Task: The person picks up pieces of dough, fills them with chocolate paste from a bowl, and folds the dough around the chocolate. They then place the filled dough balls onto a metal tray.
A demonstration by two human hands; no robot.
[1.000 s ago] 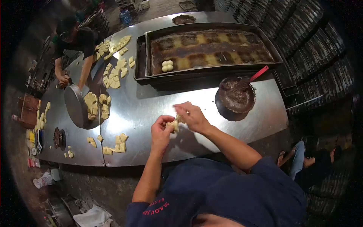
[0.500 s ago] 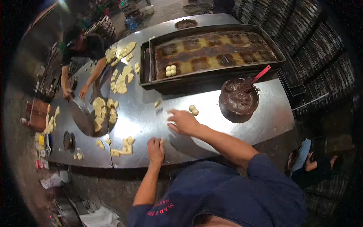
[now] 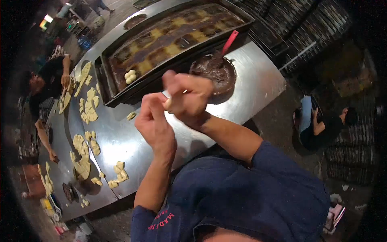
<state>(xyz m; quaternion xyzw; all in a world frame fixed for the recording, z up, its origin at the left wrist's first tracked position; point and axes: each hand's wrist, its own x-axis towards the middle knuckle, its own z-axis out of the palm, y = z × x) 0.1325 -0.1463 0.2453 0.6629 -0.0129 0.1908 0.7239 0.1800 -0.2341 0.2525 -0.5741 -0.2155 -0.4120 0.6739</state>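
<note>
My left hand (image 3: 156, 124) is raised over the near side of the metal table, thumb and fingers pinched on a small pale piece of dough (image 3: 167, 104). Right against it, my right hand (image 3: 190, 97) has curled fingers, partly smeared by motion; what lies inside them is hidden. Behind my right hand stands a round container of dark brown paste (image 3: 225, 76) with a red-handled spatula (image 3: 229, 42) stuck in it. Several smooth dough balls (image 3: 130, 76) sit together at the near left corner of a large dark tray (image 3: 104, 82).
Several flat cut dough pieces (image 3: 82, 155) lie across the left of the metal table (image 3: 258, 76). A co-worker (image 3: 50, 78) leans over the far left side. Another person (image 3: 322, 127) is low down at the right, near stacked trays (image 3: 314, 24).
Both hands have lifted from the table and come together. My right hand moved away from the two dough balls on the table. The view has turned, and the co-worker's arms have spread apart.
</note>
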